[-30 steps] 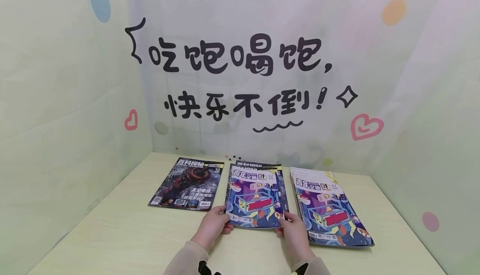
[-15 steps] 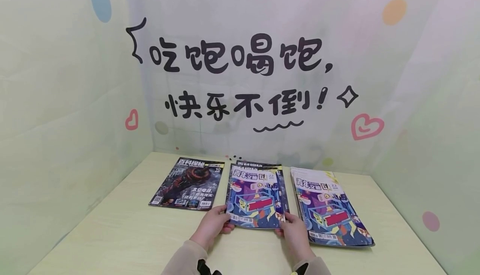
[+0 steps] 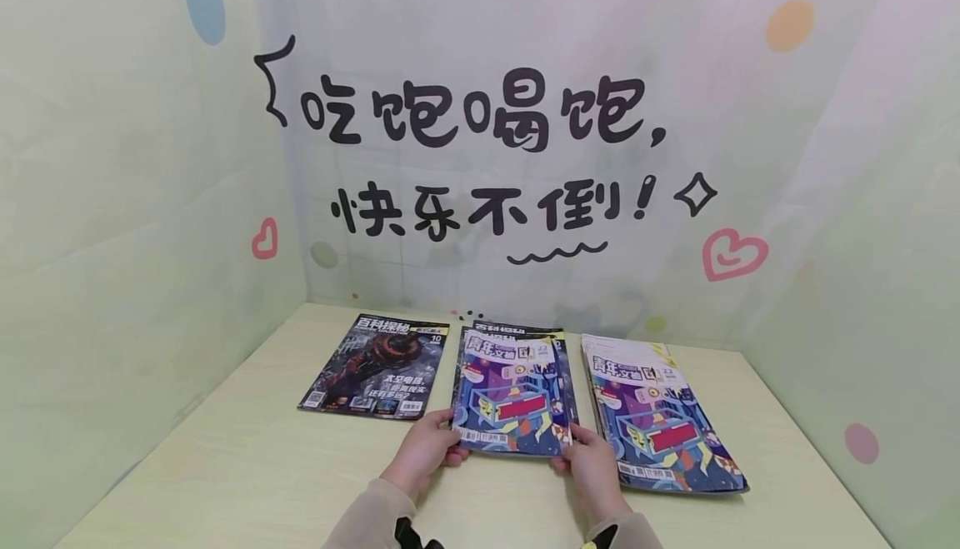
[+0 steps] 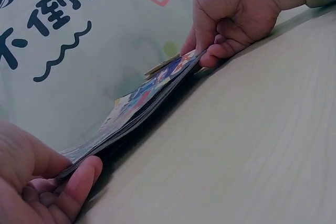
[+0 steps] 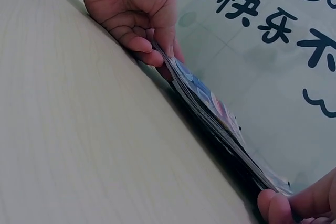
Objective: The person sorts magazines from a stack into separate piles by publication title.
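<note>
In the head view, a small stack of magazines point(image 3: 506, 399) lies at the middle of the table, with a purple illustrated cover on top and dark-covered issues showing behind its top edge. My left hand point(image 3: 426, 451) pinches its near left corner, thumb above and fingers below. At the near right corner, my right hand point(image 3: 595, 467) grips it the same way. Both wrist views show the near edge of the magazines point(image 4: 152, 95) a little above the table, with dark shadow beneath. The pages point(image 5: 210, 121) sag slightly between the two hands.
To the left lies a dark-covered magazine point(image 3: 378, 366). A thicker pile of magazines point(image 3: 660, 416), topped by the same purple cover, sits close on the right. Behind the pale wooden table point(image 3: 247, 457) rises a printed cloth backdrop point(image 3: 450, 282).
</note>
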### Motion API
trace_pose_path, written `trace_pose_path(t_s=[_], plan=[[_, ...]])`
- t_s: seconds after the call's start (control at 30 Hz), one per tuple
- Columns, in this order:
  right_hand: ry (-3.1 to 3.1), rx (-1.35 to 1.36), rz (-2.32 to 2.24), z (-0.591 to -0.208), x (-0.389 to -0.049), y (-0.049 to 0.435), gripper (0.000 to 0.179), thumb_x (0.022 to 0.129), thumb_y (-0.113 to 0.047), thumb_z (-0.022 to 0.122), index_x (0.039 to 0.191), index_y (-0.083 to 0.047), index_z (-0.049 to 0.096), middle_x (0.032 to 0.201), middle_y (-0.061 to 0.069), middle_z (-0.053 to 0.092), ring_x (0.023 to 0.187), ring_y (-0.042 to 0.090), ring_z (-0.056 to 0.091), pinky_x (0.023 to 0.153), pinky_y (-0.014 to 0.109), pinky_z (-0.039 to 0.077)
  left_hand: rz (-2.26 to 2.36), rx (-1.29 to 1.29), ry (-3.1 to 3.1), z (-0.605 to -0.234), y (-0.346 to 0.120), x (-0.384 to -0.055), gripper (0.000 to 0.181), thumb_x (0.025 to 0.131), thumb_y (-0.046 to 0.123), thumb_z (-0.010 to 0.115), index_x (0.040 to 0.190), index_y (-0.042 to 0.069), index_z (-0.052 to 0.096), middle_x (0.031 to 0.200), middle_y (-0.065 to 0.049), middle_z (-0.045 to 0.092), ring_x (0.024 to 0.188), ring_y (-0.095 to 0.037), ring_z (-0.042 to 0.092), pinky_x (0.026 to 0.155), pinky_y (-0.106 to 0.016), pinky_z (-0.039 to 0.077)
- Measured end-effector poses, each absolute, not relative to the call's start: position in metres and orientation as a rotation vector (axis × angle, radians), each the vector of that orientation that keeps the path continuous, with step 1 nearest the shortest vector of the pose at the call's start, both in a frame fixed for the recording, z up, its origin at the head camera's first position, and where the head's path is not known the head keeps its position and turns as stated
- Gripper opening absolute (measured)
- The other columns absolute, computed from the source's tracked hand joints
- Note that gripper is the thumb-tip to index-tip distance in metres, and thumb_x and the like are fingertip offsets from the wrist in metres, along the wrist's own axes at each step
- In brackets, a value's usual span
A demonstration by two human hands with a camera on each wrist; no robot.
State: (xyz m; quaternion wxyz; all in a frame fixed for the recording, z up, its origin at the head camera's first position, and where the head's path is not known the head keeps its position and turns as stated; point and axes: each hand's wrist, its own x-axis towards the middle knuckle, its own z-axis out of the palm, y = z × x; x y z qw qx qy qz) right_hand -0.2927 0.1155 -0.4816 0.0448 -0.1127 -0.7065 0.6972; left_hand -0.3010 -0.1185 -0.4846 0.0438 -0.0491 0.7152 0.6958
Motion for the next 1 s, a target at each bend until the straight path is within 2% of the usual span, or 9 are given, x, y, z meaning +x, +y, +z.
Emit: trace_pose_path(t_s=[0.3, 0.63, 0.87, 1.0], plan=[[-2.066, -0.365, 2.218, -0.478, -0.291, 0.114, 0.05, 0.087, 0.014, 0.044, 0.136, 0.018, 0.038, 0.124, 0.035, 0.049, 0.074, 0.016, 0.057, 0.061, 0.024, 0.053, 2.187, -0.125, 2.154, -0.481, -0.12, -0.299, 0.054, 0.091, -0.004, 0.048, 0.142, -0.014, 0.032, 0.091, -0.015, 0.066, 0.062, -0.014, 0.061, 0.053, -0.023, 0.053], [-2.031, -0.27, 2.209, -0.465, -0.286, 0.12, 0.051, 0.086, 0.014, 0.045, 0.136, 0.019, 0.037, 0.118, 0.033, 0.052, 0.067, 0.011, 0.056, 0.059, 0.02, 0.052, 2.22, -0.114, 2.125, -0.469, -0.116, -0.295, 0.053, 0.092, -0.002, 0.049, 0.143, -0.01, 0.033, 0.102, -0.018, 0.063, 0.07, -0.018, 0.063, 0.061, -0.028, 0.055], [-2.071, -0.274, 2.204, -0.452, -0.279, 0.144, 0.051, 0.088, 0.013, 0.045, 0.138, 0.017, 0.035, 0.119, 0.032, 0.053, 0.07, 0.01, 0.058, 0.059, 0.02, 0.052, 2.269, -0.04, 2.091, -0.459, -0.096, -0.288, 0.054, 0.092, -0.003, 0.048, 0.143, -0.012, 0.031, 0.101, -0.017, 0.063, 0.069, -0.017, 0.061, 0.06, -0.026, 0.054], [-2.066, -0.308, 2.222, -0.447, -0.274, 0.164, 0.051, 0.089, 0.012, 0.046, 0.139, 0.016, 0.035, 0.108, 0.024, 0.059, 0.068, 0.011, 0.059, 0.06, 0.021, 0.053, 2.3, -0.022, 2.057, -0.455, -0.076, -0.282, 0.053, 0.092, -0.003, 0.048, 0.142, -0.011, 0.033, 0.099, -0.015, 0.063, 0.068, -0.016, 0.061, 0.06, -0.026, 0.054]])
